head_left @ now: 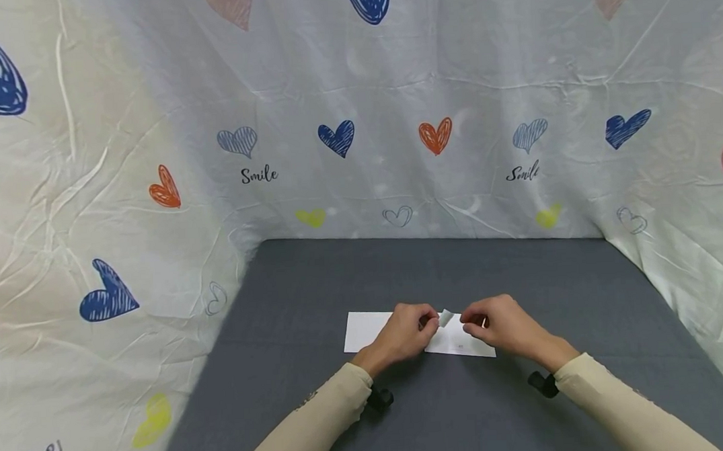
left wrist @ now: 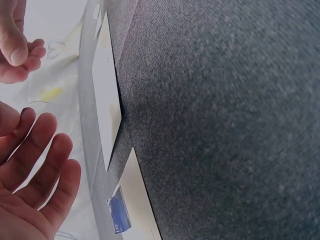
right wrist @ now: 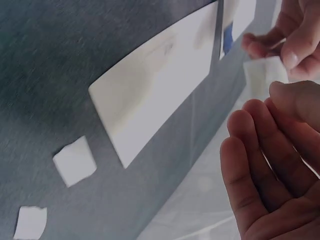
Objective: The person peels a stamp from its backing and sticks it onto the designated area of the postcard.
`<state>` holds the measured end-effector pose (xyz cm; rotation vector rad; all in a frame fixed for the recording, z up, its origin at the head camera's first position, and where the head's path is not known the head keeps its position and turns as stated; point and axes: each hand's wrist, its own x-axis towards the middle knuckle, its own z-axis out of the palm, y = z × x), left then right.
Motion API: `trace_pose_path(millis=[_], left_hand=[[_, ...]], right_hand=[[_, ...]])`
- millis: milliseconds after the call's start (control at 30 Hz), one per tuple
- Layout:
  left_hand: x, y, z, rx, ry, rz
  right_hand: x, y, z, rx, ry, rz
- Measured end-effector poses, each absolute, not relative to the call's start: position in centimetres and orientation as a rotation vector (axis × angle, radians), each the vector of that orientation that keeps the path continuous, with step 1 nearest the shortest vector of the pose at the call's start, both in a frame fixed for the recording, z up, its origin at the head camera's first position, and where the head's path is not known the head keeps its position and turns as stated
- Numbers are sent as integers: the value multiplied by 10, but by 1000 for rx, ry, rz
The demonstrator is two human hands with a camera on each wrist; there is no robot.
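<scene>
A small pale piece of paper stands tilted at the fingertips of my left hand, pinched between thumb and finger in the right wrist view. To the right of it, my right hand hovers with loosely bent fingers and no visible object in them. Head and right wrist views show the paper piece slightly apart from its fingertips. Below the hands lie two white cards, one on the left and one on the right. A blue printed patch sits at the edge of the left card.
Two more small white paper pieces, one nearer the card and one farther off, lie on the dark grey tabletop. Heart-printed white cloth hangs behind and along both sides.
</scene>
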<state>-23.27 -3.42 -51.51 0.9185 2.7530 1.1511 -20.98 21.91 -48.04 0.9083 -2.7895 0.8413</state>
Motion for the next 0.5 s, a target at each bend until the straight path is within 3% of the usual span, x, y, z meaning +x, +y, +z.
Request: trace_pose_path(millis=[500], left_hand=[[-231, -31, -515, 989, 2725, 1202]], right_hand=[[-211, 200, -486, 999, -2765, 865]])
